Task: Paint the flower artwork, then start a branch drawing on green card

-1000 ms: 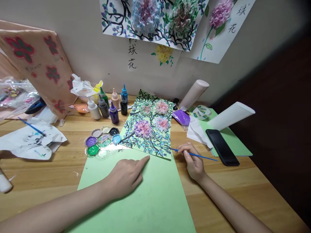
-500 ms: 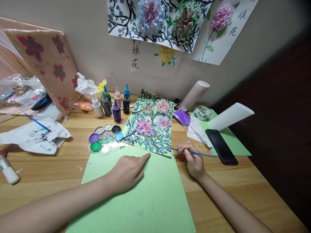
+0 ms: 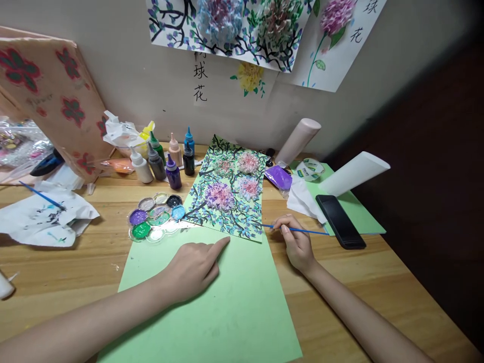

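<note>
My right hand pinches a blue paintbrush, its tip at the lower right edge of a painted card with dark branches, blue-green leaves and raised pink and purple flowers. On the large green sheet rests my left hand, index finger stretched toward the card's bottom edge and the other fingers curled in; nothing shows in it. Left of the card lies a clear flower-shaped palette with purple, green, black and blue paint.
Paint bottles stand behind the palette. A second brush lies on stained tissue at the left. To the right are a black phone, a white bottle, a tape roll and a purple packet.
The whole view has shifted slightly, so the table items appear further left and most a little higher. Both hands keep nearly the same pose beside the card, the brush still in my right hand.
</note>
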Demonstrator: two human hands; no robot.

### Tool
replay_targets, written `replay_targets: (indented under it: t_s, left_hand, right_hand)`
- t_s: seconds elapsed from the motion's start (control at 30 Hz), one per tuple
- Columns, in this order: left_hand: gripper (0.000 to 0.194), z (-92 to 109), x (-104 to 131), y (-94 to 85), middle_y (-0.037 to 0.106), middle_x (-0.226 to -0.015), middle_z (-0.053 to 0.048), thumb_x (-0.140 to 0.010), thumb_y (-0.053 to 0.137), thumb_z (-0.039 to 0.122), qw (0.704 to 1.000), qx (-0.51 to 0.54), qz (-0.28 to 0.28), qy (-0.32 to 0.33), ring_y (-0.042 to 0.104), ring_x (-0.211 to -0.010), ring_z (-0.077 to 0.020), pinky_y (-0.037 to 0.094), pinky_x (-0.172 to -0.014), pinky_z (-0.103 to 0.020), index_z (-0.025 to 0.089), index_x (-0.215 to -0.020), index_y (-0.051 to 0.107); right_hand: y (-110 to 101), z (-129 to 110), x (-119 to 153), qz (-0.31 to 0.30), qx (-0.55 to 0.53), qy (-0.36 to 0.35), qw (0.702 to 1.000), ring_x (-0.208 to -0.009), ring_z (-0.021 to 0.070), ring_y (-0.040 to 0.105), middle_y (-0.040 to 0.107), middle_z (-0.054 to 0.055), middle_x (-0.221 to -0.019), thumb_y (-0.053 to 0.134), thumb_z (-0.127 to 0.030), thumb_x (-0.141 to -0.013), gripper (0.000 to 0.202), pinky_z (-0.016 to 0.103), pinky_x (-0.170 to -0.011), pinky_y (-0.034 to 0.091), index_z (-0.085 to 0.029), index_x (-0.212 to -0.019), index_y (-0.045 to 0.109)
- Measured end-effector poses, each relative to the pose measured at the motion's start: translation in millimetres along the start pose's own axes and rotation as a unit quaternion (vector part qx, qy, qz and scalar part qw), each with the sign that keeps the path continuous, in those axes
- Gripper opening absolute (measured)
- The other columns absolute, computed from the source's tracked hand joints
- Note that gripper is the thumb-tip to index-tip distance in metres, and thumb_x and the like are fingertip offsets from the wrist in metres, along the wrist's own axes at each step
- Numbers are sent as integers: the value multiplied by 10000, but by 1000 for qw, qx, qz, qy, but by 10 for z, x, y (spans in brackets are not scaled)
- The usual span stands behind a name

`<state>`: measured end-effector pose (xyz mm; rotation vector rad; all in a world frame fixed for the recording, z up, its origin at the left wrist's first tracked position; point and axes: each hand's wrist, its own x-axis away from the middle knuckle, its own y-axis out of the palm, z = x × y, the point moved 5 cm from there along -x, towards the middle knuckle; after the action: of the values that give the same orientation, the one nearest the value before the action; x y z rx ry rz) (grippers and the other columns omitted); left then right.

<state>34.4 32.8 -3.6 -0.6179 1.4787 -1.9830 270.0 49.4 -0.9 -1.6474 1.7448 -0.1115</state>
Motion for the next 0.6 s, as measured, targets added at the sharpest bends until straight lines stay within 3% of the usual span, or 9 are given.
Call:
replay_targets:
  t_s: [0.13,0.3,0.37,0.6]
  left_hand:
    - [485,-1,-2,1,642,-783,-39,-848,338,138,1000,2,6,5,603,-688,-190,422,-590,-286,141,-1333,323]
    - [485,-10,0,19,643,-777,-40,-849,338,148,1000,1,7,5,597,-678,-185,421,-589,-280,146,-1334,326]
    - [484,-10,1,22,642,-771,-41,-849,337,145,1000,2,5,3,596,-671,-190,416,-582,-285,143,-1333,329]
    - [514,-14,-2,39,645,-796,-36,-845,344,122,1000,2,-9,-3,596,-679,-186,398,-587,-284,154,-1354,272]
  right_hand:
    - [-41,27,13,39,-23,-2,999,-712,177,532,557,23,-734,361,-249,-892,226,341,-672,401,-207,-764,542]
    - [-27,21,5,16,-21,-4,1000,-734,184,542,563,23,-729,371,-250,-893,212,356,-700,411,-210,-766,537]
    - [-46,22,4,33,-28,-4,999,-738,182,545,558,24,-735,372,-254,-896,208,354,-699,420,-210,-771,533]
    - [-49,102,13,75,-88,48,992,-818,166,587,560,32,-860,423,-256,-893,87,300,-691,483,-227,-896,505]
